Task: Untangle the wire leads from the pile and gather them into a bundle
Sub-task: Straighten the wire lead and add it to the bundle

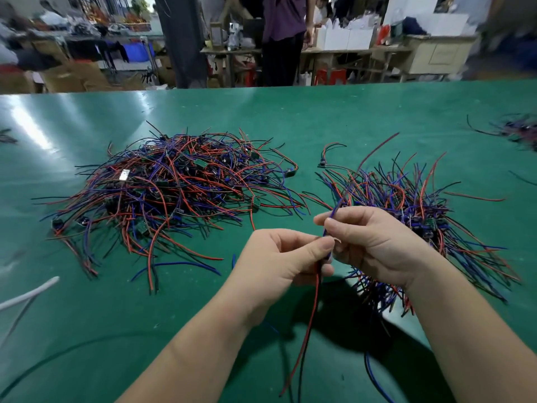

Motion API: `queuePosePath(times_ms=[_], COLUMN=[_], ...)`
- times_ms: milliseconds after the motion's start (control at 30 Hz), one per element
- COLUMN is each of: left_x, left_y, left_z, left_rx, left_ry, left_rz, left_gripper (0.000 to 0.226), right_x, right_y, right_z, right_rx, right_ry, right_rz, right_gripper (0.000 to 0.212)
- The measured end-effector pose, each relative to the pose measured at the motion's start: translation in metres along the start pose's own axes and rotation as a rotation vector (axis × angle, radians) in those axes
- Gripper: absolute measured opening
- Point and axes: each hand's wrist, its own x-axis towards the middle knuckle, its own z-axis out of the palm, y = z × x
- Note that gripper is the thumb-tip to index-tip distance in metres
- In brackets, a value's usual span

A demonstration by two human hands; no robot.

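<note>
- Two bare hands meet above the near middle of the table. The left hand (279, 257) pinches one thin wire lead (309, 324) of red, black and blue strands between thumb and curled fingers.
- The right hand (377, 242) pinches the same wire lead just above, thumb against forefinger.
- The lead's long axis runs near to far. Its blue end points up and away past the right thumb, and its red and black strands hang down toward the person.
- One fanned bundle of red, blue and black leads (406, 199) lies under and behind the right hand, ends splayed outward. Whether the palm grips it cannot be told.
- One larger tangled pile of like leads with small green boards (174, 193) sits to the left, apart from the bundle.
- A third, blurred cluster of wires (517, 130) lies at the far right edge.
- One white cable (29, 292) lies at the near left on the green table mat (290, 117).
</note>
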Motion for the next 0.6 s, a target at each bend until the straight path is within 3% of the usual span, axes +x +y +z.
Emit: queuePosePath(times_ms=[167,333,500,600], left_x=[0.0,-0.002,-0.001,0.002], left_y=[-0.001,-0.006,-0.008,-0.01], left_z=[-0.003,-0.002,-0.009,-0.015], left_rx=[0.16,0.319,0.406,0.491], left_ry=[-0.024,-0.11,-0.147,-0.033], left_rz=[-0.045,-0.14,-0.21,-0.183], left_gripper=[0.01,0.014,0.017,0.018], right_x=[0.004,0.007,0.012,0.013], right_y=[-0.002,-0.009,-0.005,-0.01], right_z=[-0.006,-0.02,-0.023,-0.027], right_rx=[0.009,0.166,0.352,0.472], right_ry=[0.154,0.392,0.519,0.665], right_rz=[-0.042,-0.119,-0.179,-0.275], right_gripper=[0.013,0.009,0.02,0.017])
